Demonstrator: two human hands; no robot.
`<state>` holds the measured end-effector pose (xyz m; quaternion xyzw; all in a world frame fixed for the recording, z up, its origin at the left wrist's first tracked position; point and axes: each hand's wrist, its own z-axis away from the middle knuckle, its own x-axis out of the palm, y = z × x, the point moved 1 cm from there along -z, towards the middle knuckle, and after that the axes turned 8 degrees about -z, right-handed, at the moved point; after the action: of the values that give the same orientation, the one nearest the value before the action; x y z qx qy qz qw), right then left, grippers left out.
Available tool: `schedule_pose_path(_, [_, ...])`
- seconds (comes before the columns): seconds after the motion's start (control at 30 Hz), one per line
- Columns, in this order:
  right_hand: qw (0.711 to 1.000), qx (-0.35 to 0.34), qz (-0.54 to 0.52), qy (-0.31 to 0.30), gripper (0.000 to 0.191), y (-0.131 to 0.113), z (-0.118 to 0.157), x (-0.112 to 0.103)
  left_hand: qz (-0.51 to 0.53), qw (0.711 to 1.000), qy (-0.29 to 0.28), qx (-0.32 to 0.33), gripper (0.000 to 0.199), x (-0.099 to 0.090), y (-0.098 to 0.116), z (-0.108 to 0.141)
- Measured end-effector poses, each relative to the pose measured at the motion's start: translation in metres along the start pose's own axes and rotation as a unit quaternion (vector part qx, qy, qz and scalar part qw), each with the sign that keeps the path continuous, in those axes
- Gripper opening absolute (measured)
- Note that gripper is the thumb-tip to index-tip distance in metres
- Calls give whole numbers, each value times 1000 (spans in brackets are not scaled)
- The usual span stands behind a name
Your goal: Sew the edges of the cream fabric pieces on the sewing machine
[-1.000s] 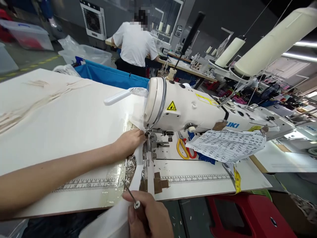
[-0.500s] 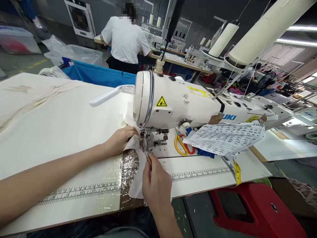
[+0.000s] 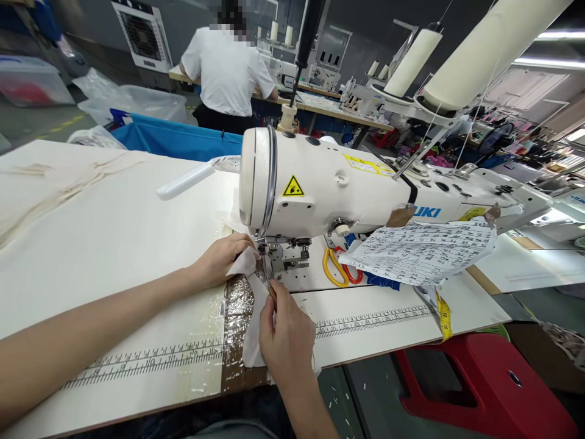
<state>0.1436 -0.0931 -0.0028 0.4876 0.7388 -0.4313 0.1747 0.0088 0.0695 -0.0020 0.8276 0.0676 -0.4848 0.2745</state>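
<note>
At the near left end of the sewing machine (image 3: 315, 183), below its needle area, lies the white fabric (image 3: 256, 317). The left hand (image 3: 228, 259) pinches its far end; the right hand (image 3: 287, 329) grips a slender pointed tool (image 3: 269, 286) over it.

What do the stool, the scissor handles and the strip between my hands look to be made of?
Red stool: probably moulded plastic, smooth, with rounded edges.
Scissor handles: likely plastic, glossy yellow and red, in evenly coloured loops.
White strip: seemingly thin fabric, matt, since it folds softly; fibre unclear.
</note>
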Motion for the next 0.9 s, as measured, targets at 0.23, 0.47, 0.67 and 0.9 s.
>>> schedule_pose_path(0.23, [1000, 3, 10, -16, 40, -2, -4, -1, 5, 1000, 10, 18, 17, 1, -1, 1])
schedule_pose_path(0.47, [999, 5, 17, -28, 42, -1, -2, 0, -5, 1000, -1, 21, 17, 1, -1, 0])
schedule_pose_path(0.67, [999, 4, 28, -28, 41, 0, 0, 2, -25, 999, -7, -25, 21, 4, 3, -3])
schedule_pose_path(0.9, [1000, 7, 16, -20, 39, 0, -1, 1, -20, 999, 14, -27, 25, 5, -1, -1])
